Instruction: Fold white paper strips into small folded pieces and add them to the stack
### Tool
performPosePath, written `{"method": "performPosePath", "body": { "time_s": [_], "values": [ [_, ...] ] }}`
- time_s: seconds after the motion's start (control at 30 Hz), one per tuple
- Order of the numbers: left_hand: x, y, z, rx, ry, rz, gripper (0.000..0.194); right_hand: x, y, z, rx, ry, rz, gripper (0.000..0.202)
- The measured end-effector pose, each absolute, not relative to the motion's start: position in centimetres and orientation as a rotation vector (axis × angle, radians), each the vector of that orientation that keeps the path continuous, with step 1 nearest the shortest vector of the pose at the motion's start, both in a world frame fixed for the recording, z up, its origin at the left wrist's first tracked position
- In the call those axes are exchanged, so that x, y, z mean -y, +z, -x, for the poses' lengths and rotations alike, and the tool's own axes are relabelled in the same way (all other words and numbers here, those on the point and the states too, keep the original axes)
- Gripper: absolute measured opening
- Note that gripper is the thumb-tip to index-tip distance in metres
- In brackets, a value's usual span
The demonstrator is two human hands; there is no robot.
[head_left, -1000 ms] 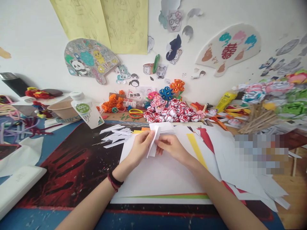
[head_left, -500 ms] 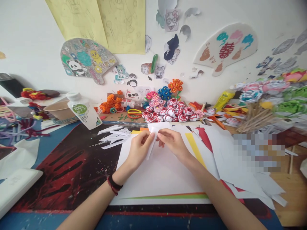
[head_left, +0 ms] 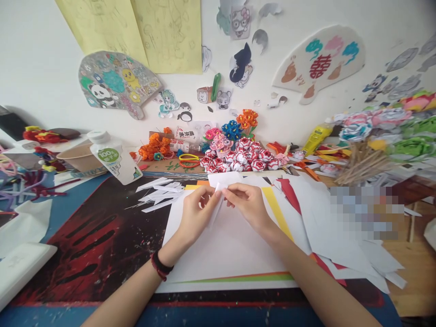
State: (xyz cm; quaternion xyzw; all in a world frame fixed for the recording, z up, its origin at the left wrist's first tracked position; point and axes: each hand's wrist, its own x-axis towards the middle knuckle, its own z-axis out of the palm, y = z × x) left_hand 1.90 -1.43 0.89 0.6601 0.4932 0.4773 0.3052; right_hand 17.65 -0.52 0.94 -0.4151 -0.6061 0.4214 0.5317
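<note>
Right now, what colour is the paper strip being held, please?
The paper strip is white, clearest in the head view.

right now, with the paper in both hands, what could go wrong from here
The narrow white paper is pinched between the fingertips of the left hand and right hand, so uneven pressure might crease it crookedly.

Loose white strips lie in a jumble beyond the left hand; a sideways sweep could scatter them.

The large white sheet lies beneath both hands, so a dragging forearm might shift it.
</note>
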Motion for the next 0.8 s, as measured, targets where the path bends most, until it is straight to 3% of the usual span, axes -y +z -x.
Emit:
{"method": "performPosePath", "body": {
  "time_s": [0.8],
  "values": [
    [1.82,1.17,-1.98,-1.302,1.304,-1.757,0.03,0.8,1.15,-17.5,1.466,1.049,0.917,0.021]
  ]
}}
